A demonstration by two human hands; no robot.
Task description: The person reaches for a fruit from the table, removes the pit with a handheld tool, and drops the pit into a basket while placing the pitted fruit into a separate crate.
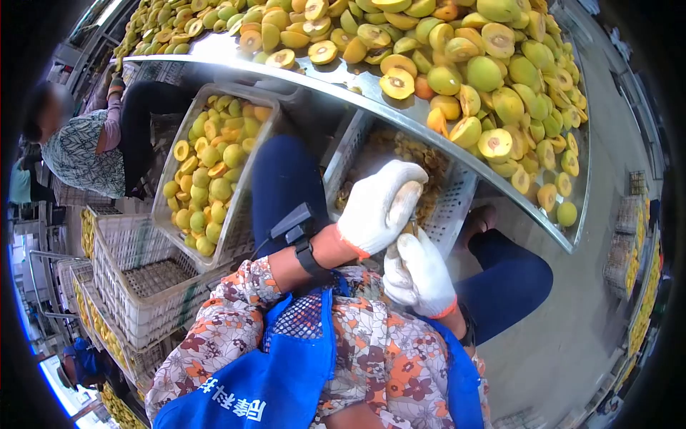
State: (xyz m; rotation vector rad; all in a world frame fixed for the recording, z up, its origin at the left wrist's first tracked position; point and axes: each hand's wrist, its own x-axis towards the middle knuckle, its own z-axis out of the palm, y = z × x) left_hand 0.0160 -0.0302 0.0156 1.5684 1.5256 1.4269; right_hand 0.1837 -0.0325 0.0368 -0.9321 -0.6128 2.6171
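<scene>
My left hand (384,208), in a white work glove, is closed with its stained thumb folded over the fingers. Below it and slightly to the right, my right hand (419,276), also gloved, is closed in a pinch. The two hands almost meet, and a small brownish, narrow thing (413,227) shows between them; its kind cannot be made out. Under the hands, between my knees, stands a grey plastic crate (457,204) with brownish scraps (414,151) in it. Beyond them, a metal table (336,84) carries a heap of halved yellow-green stone fruit (493,79).
A crate (168,154) of fruit halves (214,161) stands left of my knee. Further left are stacked white crates (146,304) and a seated person (86,154). The table's metal edge runs close in front of the hands. More fruit crates (622,257) stand far right.
</scene>
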